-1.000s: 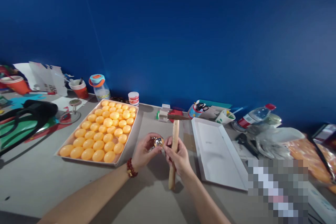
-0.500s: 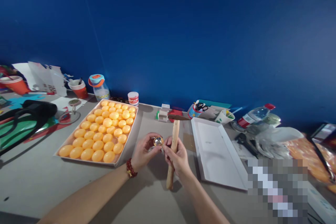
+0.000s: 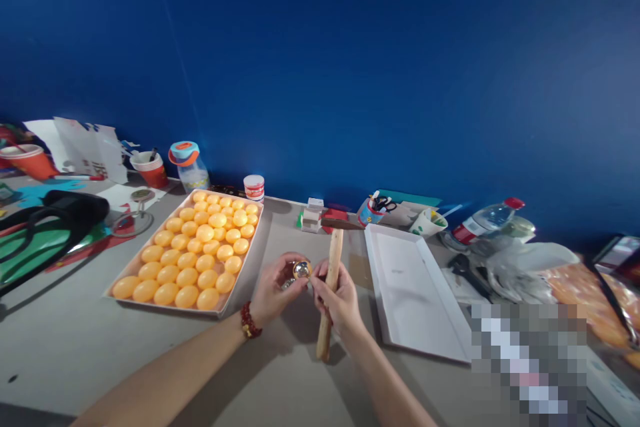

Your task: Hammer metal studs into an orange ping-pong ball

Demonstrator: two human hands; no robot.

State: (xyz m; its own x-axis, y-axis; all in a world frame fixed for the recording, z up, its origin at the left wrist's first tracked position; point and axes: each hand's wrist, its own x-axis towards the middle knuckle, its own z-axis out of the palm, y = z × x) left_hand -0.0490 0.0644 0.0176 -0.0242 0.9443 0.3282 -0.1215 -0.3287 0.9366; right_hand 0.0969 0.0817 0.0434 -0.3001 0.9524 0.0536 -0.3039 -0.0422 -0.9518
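Observation:
My left hand (image 3: 276, 290) pinches a small shiny metal ball-like piece (image 3: 301, 270) between thumb and fingers, just above the grey table. My right hand (image 3: 341, 299) is wrapped round the wooden handle of a hammer (image 3: 330, 275), whose dark head points away from me, and its fingertips touch the shiny piece. A tray (image 3: 134, 297) filled with several orange balls (image 3: 200, 247) lies just left of my left hand. An empty white tray (image 3: 415, 293) lies right of my right hand.
At the back stand red cups (image 3: 150, 170), a blue-lidded bottle (image 3: 187, 167), a small white tub (image 3: 254, 187), a scissors cup (image 3: 373, 210) and a plastic water bottle (image 3: 487, 219). A black bag (image 3: 50, 220) lies left. Crumpled plastic and clutter fill the right side.
The hammer handle has tilted slightly, its lower end shifting left. Both hands stay together around the shiny piece.

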